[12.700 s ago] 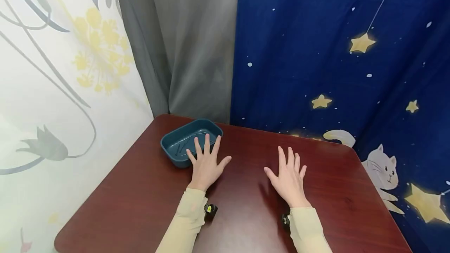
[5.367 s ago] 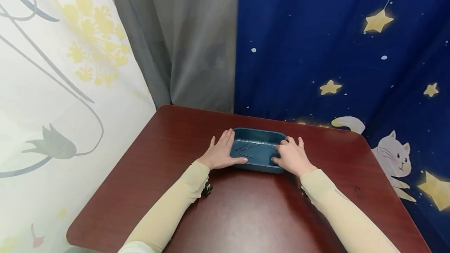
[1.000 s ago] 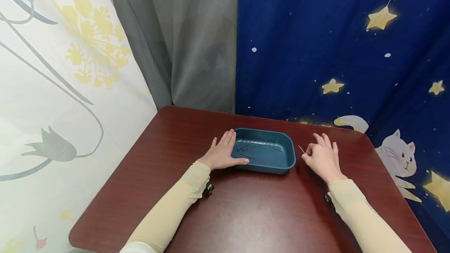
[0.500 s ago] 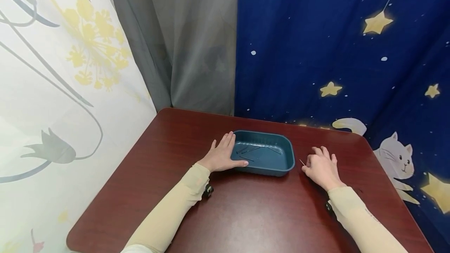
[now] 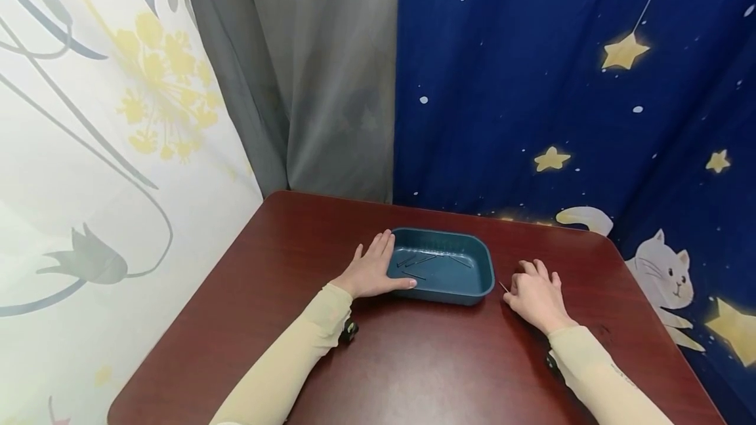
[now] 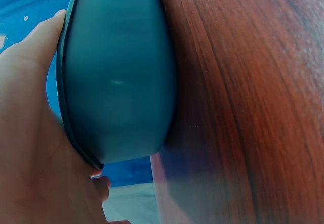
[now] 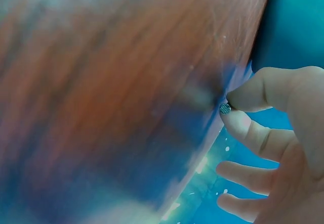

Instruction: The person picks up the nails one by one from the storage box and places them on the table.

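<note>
A dark teal rectangular basin [image 5: 443, 296] stands on the table, with several dark nails [image 5: 414, 275] lying loose on its floor. At its left end rests my left hand [image 5: 369, 274], fingers straight along the side and thumb stretched over the front rim. To the right of the basin, low over the table, my right hand [image 5: 536, 297] pinches a nail [image 7: 225, 108] between thumb and index finger. In the right wrist view the nail's round patterned head faces the camera, and the other fingers are spread loosely. In the left wrist view the basin's outer wall [image 6: 116, 77] fills the middle.
The reddish-brown wooden table [image 5: 407, 359] has rounded corners. A grey curtain [image 5: 336, 84] and a blue star-patterned curtain [image 5: 502, 84] hang behind it. On the left is a white flower-patterned curtain [image 5: 118, 215].
The basin has come from the far left to the middle. My right hand has taken a nail out of it and since moved right and down towards the table; my left hand stays put.
</note>
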`<control>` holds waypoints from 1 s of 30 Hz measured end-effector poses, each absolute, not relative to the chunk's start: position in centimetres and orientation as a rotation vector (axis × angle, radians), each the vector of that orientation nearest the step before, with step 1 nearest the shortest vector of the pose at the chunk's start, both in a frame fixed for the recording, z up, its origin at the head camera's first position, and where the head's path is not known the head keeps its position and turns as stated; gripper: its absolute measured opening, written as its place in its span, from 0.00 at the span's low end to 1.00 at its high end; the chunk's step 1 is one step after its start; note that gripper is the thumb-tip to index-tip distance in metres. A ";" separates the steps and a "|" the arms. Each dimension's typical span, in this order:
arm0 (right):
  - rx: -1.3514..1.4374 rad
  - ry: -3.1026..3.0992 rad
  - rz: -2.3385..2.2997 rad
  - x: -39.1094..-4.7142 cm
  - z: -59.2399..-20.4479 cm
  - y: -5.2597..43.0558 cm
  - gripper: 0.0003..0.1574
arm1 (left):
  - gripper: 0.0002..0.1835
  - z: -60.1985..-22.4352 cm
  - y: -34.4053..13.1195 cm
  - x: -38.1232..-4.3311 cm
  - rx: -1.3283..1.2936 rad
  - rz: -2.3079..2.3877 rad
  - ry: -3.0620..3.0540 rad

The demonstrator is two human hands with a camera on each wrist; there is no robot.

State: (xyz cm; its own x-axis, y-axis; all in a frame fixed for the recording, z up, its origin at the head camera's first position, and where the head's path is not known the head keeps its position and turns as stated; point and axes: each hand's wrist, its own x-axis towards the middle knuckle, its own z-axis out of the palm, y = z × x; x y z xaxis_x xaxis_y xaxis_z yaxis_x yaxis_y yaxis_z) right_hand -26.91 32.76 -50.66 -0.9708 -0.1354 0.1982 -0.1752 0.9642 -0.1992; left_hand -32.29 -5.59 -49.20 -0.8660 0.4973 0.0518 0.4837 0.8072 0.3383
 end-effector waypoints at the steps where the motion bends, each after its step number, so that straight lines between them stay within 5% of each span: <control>1: 0.234 -2.931 0.322 -26.8 -50.7 32.7 0.18 | 0.68 -49.3 -5.6 -32.3 0.798 0.534 2.948; 30: 0.200 -3.000 0.303 -26.4 -49.9 32.7 0.17 | 0.68 -49.6 -5.6 -32.4 0.803 0.524 2.969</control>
